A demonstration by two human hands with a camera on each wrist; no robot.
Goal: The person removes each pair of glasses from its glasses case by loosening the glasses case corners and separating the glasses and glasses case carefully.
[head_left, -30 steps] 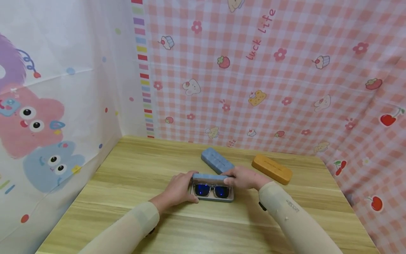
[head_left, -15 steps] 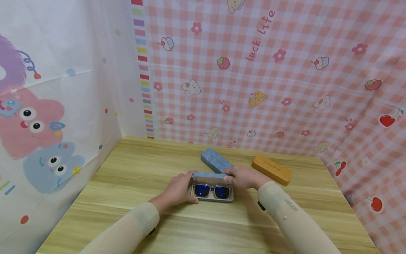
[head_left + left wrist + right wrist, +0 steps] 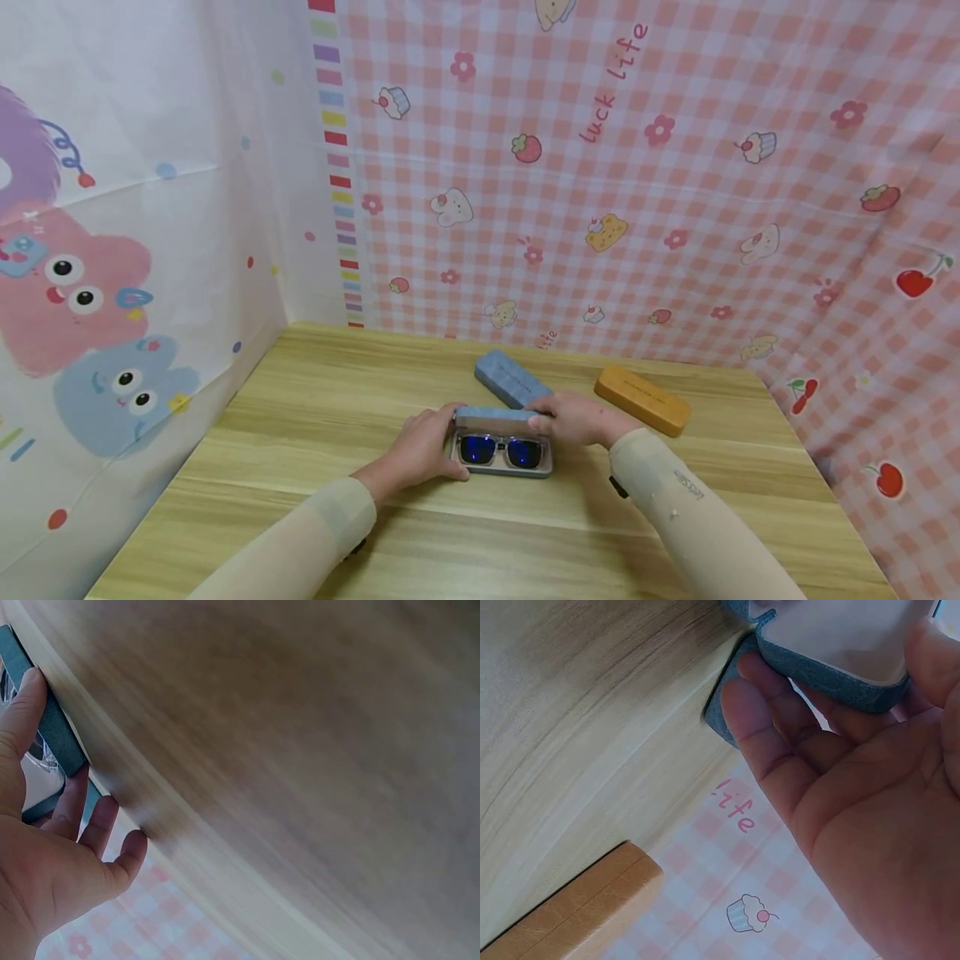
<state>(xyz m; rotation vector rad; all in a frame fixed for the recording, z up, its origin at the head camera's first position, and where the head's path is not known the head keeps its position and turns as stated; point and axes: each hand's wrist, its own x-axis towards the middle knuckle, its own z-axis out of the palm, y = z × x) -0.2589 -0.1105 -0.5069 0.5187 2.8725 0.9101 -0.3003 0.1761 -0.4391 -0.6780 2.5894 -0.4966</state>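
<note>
In the head view a blue glasses case (image 3: pixel 504 472) lies on the table with its lid (image 3: pixel 491 414) raised. Sunglasses with dark blue lenses and a clear frame (image 3: pixel 524 453) sit inside. My left hand (image 3: pixel 422 447) grips the case's left end; the left wrist view has its thumb on the case's front wall (image 3: pixel 58 733). My right hand (image 3: pixel 576 418) holds the lid near its right corner. From the right wrist, the lid's pale lining (image 3: pixel 847 637) shows, with the thumb at its edge and the fingers behind it.
Another blue glasses case (image 3: pixel 510 379), closed, lies just behind the open one. An orange glasses case (image 3: pixel 643 400) is at the back right. Printed cloth (image 3: pixel 600 183) hangs along the table's back edge, and more cloth hangs at both sides.
Both hands keep their places on the case. The lid looks tilted very slightly further back than one second ago; the sunglasses stay where they were.
</note>
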